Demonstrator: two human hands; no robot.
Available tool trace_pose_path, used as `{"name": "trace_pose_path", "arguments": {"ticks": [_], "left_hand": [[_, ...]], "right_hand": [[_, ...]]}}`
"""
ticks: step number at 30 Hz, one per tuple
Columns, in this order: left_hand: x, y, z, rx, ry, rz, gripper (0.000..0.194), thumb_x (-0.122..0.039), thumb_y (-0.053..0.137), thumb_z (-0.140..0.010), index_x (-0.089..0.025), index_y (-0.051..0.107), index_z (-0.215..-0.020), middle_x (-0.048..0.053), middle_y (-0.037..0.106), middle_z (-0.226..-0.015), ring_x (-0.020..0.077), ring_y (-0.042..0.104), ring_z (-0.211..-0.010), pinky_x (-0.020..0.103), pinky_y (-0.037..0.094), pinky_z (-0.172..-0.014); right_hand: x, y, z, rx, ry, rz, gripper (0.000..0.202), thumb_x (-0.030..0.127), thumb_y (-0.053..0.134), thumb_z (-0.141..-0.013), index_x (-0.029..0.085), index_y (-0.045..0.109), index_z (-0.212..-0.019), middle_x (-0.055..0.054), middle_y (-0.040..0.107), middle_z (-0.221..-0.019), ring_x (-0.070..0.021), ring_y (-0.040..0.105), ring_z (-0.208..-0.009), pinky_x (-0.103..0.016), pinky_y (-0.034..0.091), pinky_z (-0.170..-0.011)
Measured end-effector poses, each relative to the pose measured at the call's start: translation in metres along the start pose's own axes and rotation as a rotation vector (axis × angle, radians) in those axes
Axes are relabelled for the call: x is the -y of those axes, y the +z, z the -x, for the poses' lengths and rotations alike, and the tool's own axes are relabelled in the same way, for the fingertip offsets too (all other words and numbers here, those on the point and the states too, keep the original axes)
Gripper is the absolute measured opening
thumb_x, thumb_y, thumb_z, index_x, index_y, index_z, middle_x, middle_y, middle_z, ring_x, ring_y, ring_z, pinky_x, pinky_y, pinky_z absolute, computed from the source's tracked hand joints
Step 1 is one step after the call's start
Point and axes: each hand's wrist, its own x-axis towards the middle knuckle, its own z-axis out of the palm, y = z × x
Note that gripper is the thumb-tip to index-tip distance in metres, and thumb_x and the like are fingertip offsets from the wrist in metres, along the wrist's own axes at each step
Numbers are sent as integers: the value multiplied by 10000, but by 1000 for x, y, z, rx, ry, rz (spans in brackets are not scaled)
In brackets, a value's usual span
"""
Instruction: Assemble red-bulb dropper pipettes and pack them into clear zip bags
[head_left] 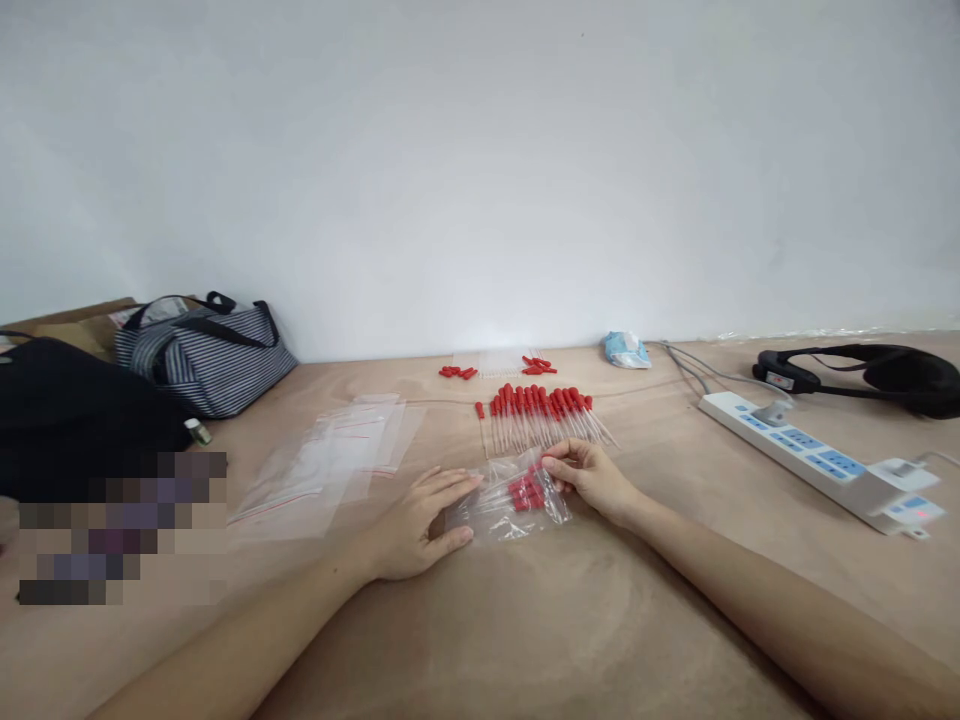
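A clear plastic zip bag (498, 522) lies on the table between my hands, with several red-bulbed droppers (528, 487) inside it. My left hand (420, 520) rests at the bag's left end, its fingers stretched and the thumb apart from them. At the opposite end, my right hand (589, 480) is closed in a pinch on the bag's upper right edge, near the red bulbs. Just beyond the bag is a row of more droppers (540, 405), bulbs pointing away from me and thin clear tubes towards me.
Flat zip bags (322, 460) lie spread to the left. Behind the row are loose red bulbs (457, 372) and clear tubes (499, 362). A power strip (810, 455), a black headset (862, 375) and a blue crumpled item (627, 350) lie right; a striped bag (217, 355) stands left.
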Motion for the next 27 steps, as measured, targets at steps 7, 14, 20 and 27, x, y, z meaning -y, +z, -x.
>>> {"name": "trace_pose_path", "arguments": {"ticks": [7, 14, 20, 27], "left_hand": [[1, 0, 0, 4, 2, -14, 500, -375, 454, -829, -247, 324, -1295, 50, 406, -1310, 222, 338, -1210, 451, 225, -1023], [2, 1, 0, 12, 0, -27, 492, -385, 448, -831, -247, 333, -1289, 49, 404, -1311, 219, 336, -1212, 444, 218, -1028], [0, -1, 0, 19, -4, -25, 467, -378, 455, -828, -236, 380, -1266, 58, 415, -1299, 227, 338, -1210, 450, 236, -1018], [-2, -2, 0, 11, -1, -5, 440, -364, 472, -819, -229, 427, -1235, 57, 438, -1283, 238, 356, -1198, 456, 255, -1008]], "right_hand": [[-8, 12, -5, 106, -52, 155, 290, 459, 597, -632, 173, 606, -678, 2, 604, -562, -129, 557, -499, -259, 450, -490], [-14, 7, -16, -146, -219, 497, 145, 272, 617, -601, 186, 500, -597, 19, 547, -579, -99, 490, -492, -223, 395, -478], [5, -29, -39, -260, -304, 696, 101, 279, 529, -666, 180, 547, -674, -16, 591, -661, -131, 533, -583, -247, 403, -557], [23, -63, -81, -616, -101, 983, 298, 396, 517, -682, 157, 660, -787, -118, 655, -802, -220, 587, -737, -275, 378, -591]]}}
